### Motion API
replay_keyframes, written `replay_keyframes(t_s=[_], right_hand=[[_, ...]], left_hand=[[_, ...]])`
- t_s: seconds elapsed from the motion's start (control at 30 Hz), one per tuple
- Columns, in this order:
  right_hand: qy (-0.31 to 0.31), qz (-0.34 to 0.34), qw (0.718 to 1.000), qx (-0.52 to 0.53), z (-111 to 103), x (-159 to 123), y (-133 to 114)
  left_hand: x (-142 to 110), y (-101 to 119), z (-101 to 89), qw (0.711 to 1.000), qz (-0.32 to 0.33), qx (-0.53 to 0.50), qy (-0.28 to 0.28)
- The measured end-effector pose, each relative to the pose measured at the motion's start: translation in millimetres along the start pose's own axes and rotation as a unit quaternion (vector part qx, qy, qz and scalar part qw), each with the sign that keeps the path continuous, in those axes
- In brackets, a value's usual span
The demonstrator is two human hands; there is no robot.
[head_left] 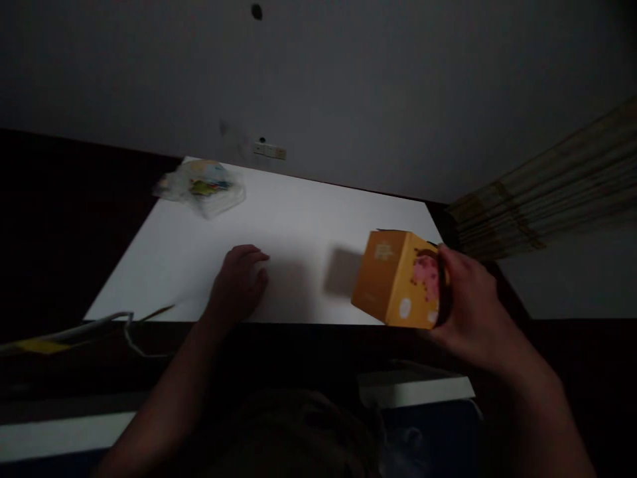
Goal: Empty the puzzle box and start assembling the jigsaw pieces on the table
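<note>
My right hand (470, 302) grips a yellow-orange cardboard box (381, 275) by its right side, tilted over the right front part of a white table (308, 206). Pale print marks one face of the box, and a pink cartoon figure shows on the other. Some fingers of that hand are hidden behind the box. Near the table's front edge, left of the middle, my left hand (241, 279) rests with nothing in it. Its fingers are loosely bent, with a gap between them and the thumb.
A clear plastic bag (212, 189) with colourful contents lies at the table's back left corner. Behind stands a grey wall with a socket strip (269, 151). A patterned curtain (502, 212) hangs at the right. Thin pale cord (130, 332) runs by the left front edge.
</note>
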State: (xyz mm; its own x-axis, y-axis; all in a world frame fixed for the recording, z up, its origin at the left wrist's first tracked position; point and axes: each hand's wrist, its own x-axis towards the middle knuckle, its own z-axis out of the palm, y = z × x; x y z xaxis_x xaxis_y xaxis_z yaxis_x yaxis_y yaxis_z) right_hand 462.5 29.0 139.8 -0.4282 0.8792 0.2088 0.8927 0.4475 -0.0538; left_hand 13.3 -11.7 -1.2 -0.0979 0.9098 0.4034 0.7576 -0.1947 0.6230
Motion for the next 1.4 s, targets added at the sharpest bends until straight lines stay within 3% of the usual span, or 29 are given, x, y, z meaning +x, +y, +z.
replay_keyframes(t_s=[0.13, 0.27, 0.33, 0.57, 0.67, 0.77, 0.93, 1.03, 1.13, 1.23, 1.33, 1.4], right_hand=[[-0.014, -0.124, 0.991, 0.047, 46.8, 75.4, -44.5], [-0.054, -0.156, 0.985, 0.041, 84.3, 125.4, -74.1], [-0.075, -0.159, 0.984, 0.035, 95.8, 139.2, -83.4], [-0.11, -0.125, 0.986, 0.033, 112.6, 147.7, -93.9], [-0.13, -0.113, 0.982, 0.076, 108.0, 148.5, -87.4], [-0.15, -0.056, 0.975, 0.152, 102.2, 155.3, -70.1], [-0.248, 0.016, 0.919, 0.307, 103.2, 163.7, -44.8], [-0.264, 0.064, 0.875, 0.4, 106.0, 159.7, -43.3], [-0.228, 0.107, 0.853, 0.458, 105.4, 151.6, -44.9], [-0.142, 0.129, 0.868, 0.459, 98.8, 138.8, -52.1], [0.041, 0.144, 0.904, 0.4, 87.3, 114.3, -76.7], [0.165, 0.12, 0.915, 0.348, 80.2, 91.0, -103.2]], left_hand=[[-4.5, 8.8, 2.8, 0.999, 0.022, 0.015, -0.035], [-6.6, 18.6, 6.8, 0.996, 0.029, 0.059, -0.055], [-9.1, 25.8, 11.6, 0.997, 0.001, 0.072, -0.039], [-12.3, 43.6, 30.0, 0.991, -0.119, 0.029, 0.062], [-10.0, 49.1, 39.0, 0.988, -0.128, -0.001, 0.087], [-11.0, 52.4, 49.8, 0.988, -0.113, -0.013, 0.106], [-17.4, 42.3, 59.4, 0.992, -0.065, -0.027, 0.102], [-19.9, 33.8, 58.2, 0.996, -0.041, -0.032, 0.07], [-20.9, 30.7, 53.5, 0.997, -0.052, -0.031, 0.056], [-21.8, 36.3, 45.8, 0.996, -0.057, -0.036, 0.064], [-28.8, 52.5, 39.4, 0.996, -0.065, -0.044, 0.034], [-38.2, 67.3, 39.3, 0.994, -0.084, -0.071, -0.017]])
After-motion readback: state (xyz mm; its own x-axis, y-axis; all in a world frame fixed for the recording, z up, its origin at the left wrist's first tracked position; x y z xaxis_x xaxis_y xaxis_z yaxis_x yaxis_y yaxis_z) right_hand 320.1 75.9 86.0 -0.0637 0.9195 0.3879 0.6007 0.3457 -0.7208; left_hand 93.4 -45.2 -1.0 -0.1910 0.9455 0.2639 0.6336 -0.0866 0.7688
